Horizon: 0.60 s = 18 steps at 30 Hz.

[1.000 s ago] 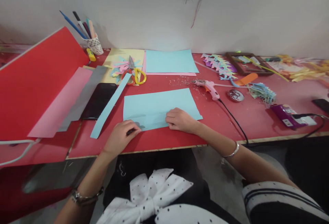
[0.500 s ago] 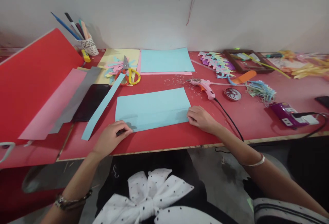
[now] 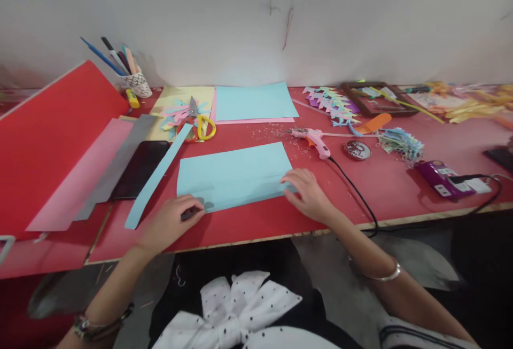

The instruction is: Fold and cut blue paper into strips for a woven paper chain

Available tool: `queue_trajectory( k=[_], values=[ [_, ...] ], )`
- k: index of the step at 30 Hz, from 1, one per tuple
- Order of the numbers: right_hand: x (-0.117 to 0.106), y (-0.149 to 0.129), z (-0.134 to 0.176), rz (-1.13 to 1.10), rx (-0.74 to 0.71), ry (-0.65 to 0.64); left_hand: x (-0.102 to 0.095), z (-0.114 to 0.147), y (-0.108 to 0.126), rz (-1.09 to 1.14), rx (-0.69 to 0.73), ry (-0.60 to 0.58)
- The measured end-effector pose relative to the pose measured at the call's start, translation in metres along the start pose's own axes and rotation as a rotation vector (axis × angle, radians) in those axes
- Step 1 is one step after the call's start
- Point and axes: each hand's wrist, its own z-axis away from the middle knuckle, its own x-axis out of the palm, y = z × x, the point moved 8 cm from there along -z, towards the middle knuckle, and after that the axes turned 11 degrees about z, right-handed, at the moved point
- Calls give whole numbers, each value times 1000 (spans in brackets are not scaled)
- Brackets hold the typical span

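A light blue sheet of paper [image 3: 232, 172] lies on the red table in front of me. At its near left corner, my left hand [image 3: 178, 218] pinches the edge between thumb and fingers; a dark patch shows inside the curl, and I cannot tell what it is. My right hand [image 3: 306, 194] is at the near right corner, thumb and fingers apart, fingertips over the paper. Left of the sheet, a narrow light blue paper strip [image 3: 158, 178] lies slantwise across a black phone [image 3: 140, 170]. Scissors [image 3: 196, 122] with red and yellow handles rest beyond the strip.
A pink glue gun [image 3: 315, 140] with a black cord lies right of the sheet. Behind is another blue sheet [image 3: 254, 102]. A red folder [image 3: 56, 140] leans at left near a pen cup [image 3: 138, 82]. A purple power adapter [image 3: 443, 179] sits at right.
My right hand has opened from a closed grip on the sheet's right edge, its fingers now spread over the corner. My left hand stays at the left corner. The view has shifted slightly.
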Motion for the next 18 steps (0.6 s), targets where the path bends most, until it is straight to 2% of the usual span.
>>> queue_trajectory(
  k=[4,9,11,14,18],
  values=[
    [28,-42,-12,76,-99,-208,12,-11,25,-247,90,-26],
    [41,-53,-19,159,-88,-261,56,-33,68,-548,310,-81],
    [41,-51,-19,170,-83,-268,71,-41,78,-596,359,-83],
    [41,-50,-17,144,-88,-273,81,-44,80,-627,433,-122],
    [40,-49,-17,98,-85,-257,69,-36,61,-661,500,-177]
  ],
)
